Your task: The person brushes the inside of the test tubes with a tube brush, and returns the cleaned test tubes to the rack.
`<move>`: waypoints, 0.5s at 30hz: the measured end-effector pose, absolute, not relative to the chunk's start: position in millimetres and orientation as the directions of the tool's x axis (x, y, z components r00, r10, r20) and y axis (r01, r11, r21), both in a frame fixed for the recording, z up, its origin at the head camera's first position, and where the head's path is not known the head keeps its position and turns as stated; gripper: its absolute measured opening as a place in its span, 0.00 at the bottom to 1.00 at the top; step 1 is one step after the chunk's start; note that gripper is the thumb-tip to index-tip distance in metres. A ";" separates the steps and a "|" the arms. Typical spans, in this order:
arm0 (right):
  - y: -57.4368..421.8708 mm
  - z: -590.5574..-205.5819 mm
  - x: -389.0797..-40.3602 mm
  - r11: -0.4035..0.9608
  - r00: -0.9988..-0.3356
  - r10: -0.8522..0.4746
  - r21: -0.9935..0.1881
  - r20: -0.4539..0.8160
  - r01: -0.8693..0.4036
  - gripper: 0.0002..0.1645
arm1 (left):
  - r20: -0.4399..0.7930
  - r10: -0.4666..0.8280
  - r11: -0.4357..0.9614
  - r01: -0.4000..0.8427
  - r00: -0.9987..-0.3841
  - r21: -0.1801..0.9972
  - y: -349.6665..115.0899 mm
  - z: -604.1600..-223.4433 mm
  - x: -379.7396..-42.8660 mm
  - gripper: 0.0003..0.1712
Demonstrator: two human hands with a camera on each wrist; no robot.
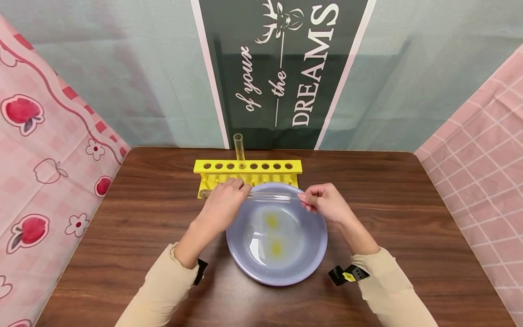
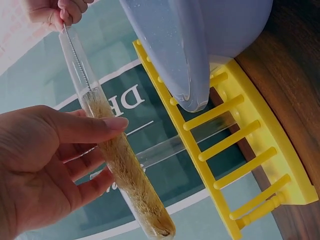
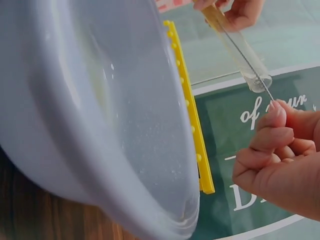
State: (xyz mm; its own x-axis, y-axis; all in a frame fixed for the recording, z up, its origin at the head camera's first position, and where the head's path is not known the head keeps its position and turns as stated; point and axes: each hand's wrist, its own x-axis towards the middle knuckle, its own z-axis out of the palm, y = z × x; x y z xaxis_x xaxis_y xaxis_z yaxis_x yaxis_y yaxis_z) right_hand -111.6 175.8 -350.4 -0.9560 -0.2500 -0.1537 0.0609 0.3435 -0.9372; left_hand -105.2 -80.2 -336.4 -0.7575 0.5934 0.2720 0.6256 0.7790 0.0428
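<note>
Over the far part of a basin, my left hand (image 1: pixel 224 204) grips a clear glass test tube (image 1: pixel 269 196) lying roughly level. The thumb and fingers wrap its middle in the left wrist view. Inside the tube is a test tube brush, its tan bristles (image 2: pixel 132 172) filling the closed end. My right hand (image 1: pixel 327 202) pinches the brush's thin twisted wire handle (image 3: pixel 245 57) just outside the tube's mouth. Below both hands, the lavender basin (image 1: pixel 282 280) holds clear liquid, with two yellow patches showing in it.
Behind the basin stands a yellow test tube rack (image 1: pixel 199 166), close to its far rim. Another glass tube (image 1: pixel 239 147) stands upright in the rack. The wooden table (image 1: pixel 400 204) meets a printed cloth (image 1: pixel 163 91) at the back, with pink cloths at both sides.
</note>
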 end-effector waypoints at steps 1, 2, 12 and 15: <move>175.0 -350.5 -111.3 0.329 -0.959 -0.232 -0.941 -0.162 0.079 0.13 | 0.272 0.595 0.779 0.626 -0.756 0.037 -79.9 -336.4 -104.9 0.10; 174.2 -350.4 -110.9 0.312 -0.962 -0.213 -0.945 -0.171 0.099 0.13 | 0.275 0.596 0.778 0.627 -0.754 0.034 -79.8 -336.4 -104.7 0.09; 173.2 -351.5 -111.6 0.318 -0.966 -0.186 -0.941 -0.178 0.112 0.12 | 0.296 0.592 0.774 0.631 -0.750 0.052 -81.7 -338.7 -102.7 0.08; 176.9 -353.2 -113.0 0.442 -0.964 -0.245 -0.897 -0.100 -0.019 0.12 | 0.295 0.578 0.772 0.627 -0.761 0.105 -82.4 -339.4 -103.0 0.09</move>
State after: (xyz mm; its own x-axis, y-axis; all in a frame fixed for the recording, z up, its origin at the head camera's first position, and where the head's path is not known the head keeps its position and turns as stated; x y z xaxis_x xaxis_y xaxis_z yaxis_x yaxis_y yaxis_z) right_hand -113.0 176.9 -353.2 -0.9644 -0.2449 -0.1001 -0.0191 0.4418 -0.8969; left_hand -103.0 -82.4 -339.4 -0.7608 0.5780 0.2951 0.6271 0.7719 0.1047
